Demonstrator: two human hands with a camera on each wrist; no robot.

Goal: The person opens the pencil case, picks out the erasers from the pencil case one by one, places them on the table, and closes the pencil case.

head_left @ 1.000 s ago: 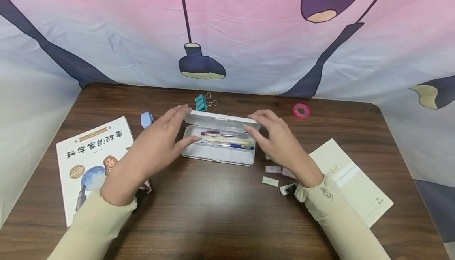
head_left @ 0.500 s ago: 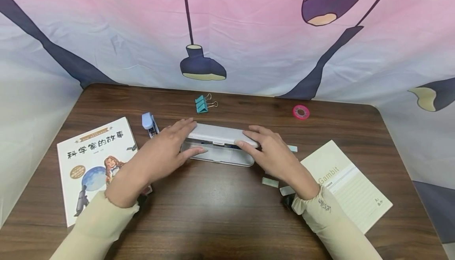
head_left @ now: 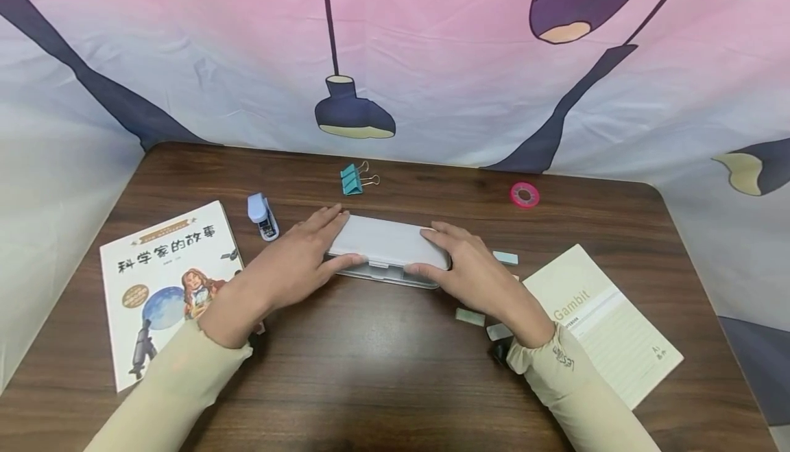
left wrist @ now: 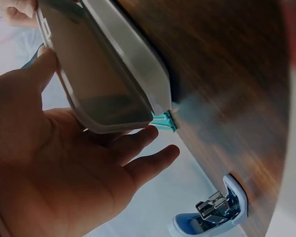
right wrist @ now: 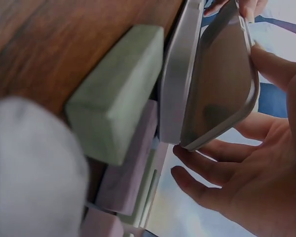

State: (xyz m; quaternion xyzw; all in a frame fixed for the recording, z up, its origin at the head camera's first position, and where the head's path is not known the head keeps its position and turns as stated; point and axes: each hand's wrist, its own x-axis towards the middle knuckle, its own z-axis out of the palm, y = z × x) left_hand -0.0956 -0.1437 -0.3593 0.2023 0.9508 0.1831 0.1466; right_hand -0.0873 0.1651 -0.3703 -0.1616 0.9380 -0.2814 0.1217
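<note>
A white pencil case lies on the wooden desk, its lid tilted low over the tray with a narrow gap along the front. My left hand grips the lid's left end, thumb at the front edge and fingers over the top and side. At the other end my right hand holds the lid in the same manner. Both wrist views show the lid still raised from the tray, with the thumbs at its front rim. The pens inside are hidden in the head view.
A blue stapler and picture book lie left. Behind the case are a teal binder clip and a pink ring-shaped roll. Several small blocks, one green, and a cream notebook lie right.
The lid has swung down toward me from nearly upright to almost flat, covering the pens. Both hands have moved down with it, still on its ends.
</note>
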